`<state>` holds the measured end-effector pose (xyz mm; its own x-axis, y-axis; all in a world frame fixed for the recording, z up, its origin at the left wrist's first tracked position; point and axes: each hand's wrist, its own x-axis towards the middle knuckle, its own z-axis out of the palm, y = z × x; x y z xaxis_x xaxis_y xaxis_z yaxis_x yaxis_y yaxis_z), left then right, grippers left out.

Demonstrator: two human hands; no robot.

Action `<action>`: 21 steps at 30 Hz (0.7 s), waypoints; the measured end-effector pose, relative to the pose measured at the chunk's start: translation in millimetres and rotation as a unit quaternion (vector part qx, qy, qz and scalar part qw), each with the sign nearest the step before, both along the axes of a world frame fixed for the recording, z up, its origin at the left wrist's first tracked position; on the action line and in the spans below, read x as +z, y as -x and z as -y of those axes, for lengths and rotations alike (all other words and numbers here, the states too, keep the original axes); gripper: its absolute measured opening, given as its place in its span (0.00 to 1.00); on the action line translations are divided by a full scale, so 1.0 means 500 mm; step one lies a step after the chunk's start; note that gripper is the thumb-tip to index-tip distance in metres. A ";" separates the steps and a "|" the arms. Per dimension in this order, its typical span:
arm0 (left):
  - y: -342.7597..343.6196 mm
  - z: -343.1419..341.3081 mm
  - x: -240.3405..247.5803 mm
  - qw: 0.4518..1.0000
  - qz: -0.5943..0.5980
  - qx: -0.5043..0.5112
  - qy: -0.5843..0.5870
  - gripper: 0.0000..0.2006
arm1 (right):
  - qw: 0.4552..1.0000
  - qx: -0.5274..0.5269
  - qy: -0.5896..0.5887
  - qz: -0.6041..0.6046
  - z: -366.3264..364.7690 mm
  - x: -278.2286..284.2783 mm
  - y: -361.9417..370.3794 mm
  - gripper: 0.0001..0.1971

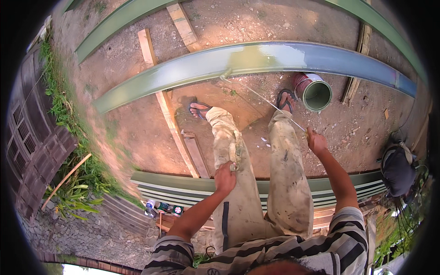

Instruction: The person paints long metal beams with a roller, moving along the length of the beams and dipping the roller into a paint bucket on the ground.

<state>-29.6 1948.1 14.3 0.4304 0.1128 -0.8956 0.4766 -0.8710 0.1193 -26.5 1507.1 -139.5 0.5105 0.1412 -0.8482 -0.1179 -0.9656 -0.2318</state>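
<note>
My right hand [316,140] is closed around the end of a long, thin-rod paint roller [259,94]. Its small roller head touches the near edge of a long metal beam [192,68], which is wet olive green on the left and bare blue-grey on the right. Beside my thigh, my left hand [225,177] is closed on a paint-stained rag [235,153] that lies along my trouser leg. By my right foot, a red paint can [316,95] rests tilted, its greenish inside showing.
Wooden supports [170,120] lie under the beam on bare soil. Farther off is another green beam [117,25]. Several stacked green beams [343,183] run beneath me. Bottles and cans [165,207] stand at lower left; a dark bag [398,169] hangs at right.
</note>
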 end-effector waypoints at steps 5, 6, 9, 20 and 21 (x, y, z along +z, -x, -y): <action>0.015 -0.044 -0.009 0.999 0.023 0.008 0.027 0.16 | 0.999 0.037 0.008 -0.004 0.067 0.064 -0.046 0.18; 0.014 -0.053 -0.009 0.999 0.027 0.012 0.034 0.16 | 0.999 0.049 -0.002 -0.004 0.051 0.058 -0.067 0.20; 0.004 -0.081 0.002 0.998 0.030 0.030 0.044 0.17 | 0.994 0.104 -0.034 0.002 -0.084 0.006 -0.142 0.18; 0.051 -0.246 -0.001 0.984 0.101 0.118 0.091 0.22 | 0.960 0.259 -0.102 0.025 -0.866 -0.099 -0.402 0.14; 0.040 -0.262 -0.003 0.981 0.117 0.129 0.087 0.22 | 0.959 0.267 -0.097 0.022 -0.925 -0.112 -0.415 0.14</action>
